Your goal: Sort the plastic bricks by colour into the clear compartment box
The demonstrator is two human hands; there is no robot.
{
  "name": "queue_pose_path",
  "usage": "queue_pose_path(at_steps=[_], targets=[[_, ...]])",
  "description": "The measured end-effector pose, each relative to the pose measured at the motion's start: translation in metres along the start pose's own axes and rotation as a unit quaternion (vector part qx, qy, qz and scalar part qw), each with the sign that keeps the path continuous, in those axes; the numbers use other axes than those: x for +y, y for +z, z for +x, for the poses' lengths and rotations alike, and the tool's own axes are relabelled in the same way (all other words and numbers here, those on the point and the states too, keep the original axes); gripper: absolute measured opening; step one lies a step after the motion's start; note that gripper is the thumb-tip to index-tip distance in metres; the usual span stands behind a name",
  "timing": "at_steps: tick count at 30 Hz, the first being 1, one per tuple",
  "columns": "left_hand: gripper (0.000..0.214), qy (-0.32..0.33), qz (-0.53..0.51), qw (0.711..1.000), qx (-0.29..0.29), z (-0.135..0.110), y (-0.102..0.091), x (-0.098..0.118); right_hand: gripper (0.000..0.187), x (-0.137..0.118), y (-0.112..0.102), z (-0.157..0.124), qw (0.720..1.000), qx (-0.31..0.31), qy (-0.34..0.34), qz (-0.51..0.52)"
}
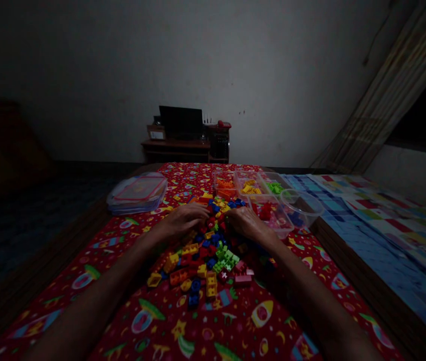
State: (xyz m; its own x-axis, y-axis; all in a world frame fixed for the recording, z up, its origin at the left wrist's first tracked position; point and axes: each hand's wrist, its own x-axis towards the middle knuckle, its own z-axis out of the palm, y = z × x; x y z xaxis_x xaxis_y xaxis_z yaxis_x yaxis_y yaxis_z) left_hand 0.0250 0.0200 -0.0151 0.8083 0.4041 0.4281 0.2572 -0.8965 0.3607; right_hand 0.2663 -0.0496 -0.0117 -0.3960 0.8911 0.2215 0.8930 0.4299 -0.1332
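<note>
A heap of toy building bricks (208, 250) in yellow, blue, red, green and pink lies on the red patterned cloth in front of me. Over the heap's left upper side reaches my left hand (186, 219), its fingers stretched out and slightly bent, with no brick plainly held. My right hand (248, 223) is at the heap's right upper side, fingers curled inward; whatever they hold is hidden. Closest to me are a yellow brick (211, 285) and a pink brick (243, 280). The room is dim, and small details blur.
Behind my right hand stand clear containers with orange bricks (225, 188), yellow bricks (250, 187), green bricks (275, 188) and red bricks (266, 211). A round clear tub (312, 204) holds blue pieces. Stacked clear lids (138, 193) lie left. A monitor (181, 122) stands by the wall.
</note>
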Motion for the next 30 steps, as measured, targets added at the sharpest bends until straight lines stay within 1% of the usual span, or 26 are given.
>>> queue_pose_path(at_steps=[3, 6, 8, 10, 12, 13, 15, 17, 19, 22, 25, 28, 30], targets=[[0.028, -0.082, -0.075, 0.993, 0.042, -0.007, -0.011, -0.01, 0.024, -0.002, 0.001, 0.0, 1.0, 0.003, -0.001, -0.013], [0.036, -0.159, -0.11, 0.979, 0.058, -0.017, -0.022, -0.016, 0.025, -0.006, 0.0, -0.001, 0.999, 0.023, 0.005, -0.031], [0.043, -0.195, -0.123, 0.971, 0.058, -0.024, -0.028, -0.021, 0.024, -0.01, 0.0, 0.0, 0.998, 0.039, 0.005, -0.043], [0.049, -0.214, -0.131, 0.967, 0.046, -0.031, -0.033, -0.026, 0.023, -0.015, 0.001, 0.001, 0.998, 0.044, 0.002, -0.044], [0.05, -0.209, -0.121, 0.97, 0.024, -0.035, -0.034, -0.029, 0.022, -0.021, 0.004, 0.003, 0.998, 0.048, -0.02, -0.03], [0.049, -0.201, -0.104, 0.974, 0.011, -0.037, -0.034, -0.03, 0.021, -0.025, 0.006, 0.004, 0.997, 0.052, -0.05, -0.018], [0.045, -0.183, -0.056, 0.982, -0.005, -0.037, -0.031, -0.028, 0.022, -0.034, 0.012, 0.005, 0.989, 0.065, -0.132, 0.002], [0.044, -0.171, -0.013, 0.985, -0.012, -0.035, -0.028, -0.024, 0.029, -0.042, 0.019, 0.006, 0.978, 0.065, -0.196, 0.008], [0.045, -0.157, 0.006, 0.987, -0.027, -0.034, -0.028, -0.019, 0.033, -0.047, 0.025, 0.006, 0.975, 0.047, -0.216, 0.006], [0.045, -0.151, 0.019, 0.987, -0.059, -0.034, -0.038, -0.01, 0.027, -0.049, 0.027, 0.005, 0.982, 0.023, -0.185, 0.006], [0.038, -0.206, 0.06, 0.973, -0.082, -0.037, -0.055, 0.001, 0.022, -0.049, 0.024, 0.003, 0.989, 0.018, -0.145, 0.017], [0.033, -0.266, 0.081, 0.947, -0.161, -0.04, -0.066, 0.021, 0.022, -0.048, 0.023, 0.003, 0.99, 0.024, -0.138, 0.026], [0.03, -0.286, 0.085, 0.93, -0.214, -0.04, -0.064, 0.035, 0.022, -0.047, 0.025, 0.003, 0.99, 0.032, -0.135, 0.022]])
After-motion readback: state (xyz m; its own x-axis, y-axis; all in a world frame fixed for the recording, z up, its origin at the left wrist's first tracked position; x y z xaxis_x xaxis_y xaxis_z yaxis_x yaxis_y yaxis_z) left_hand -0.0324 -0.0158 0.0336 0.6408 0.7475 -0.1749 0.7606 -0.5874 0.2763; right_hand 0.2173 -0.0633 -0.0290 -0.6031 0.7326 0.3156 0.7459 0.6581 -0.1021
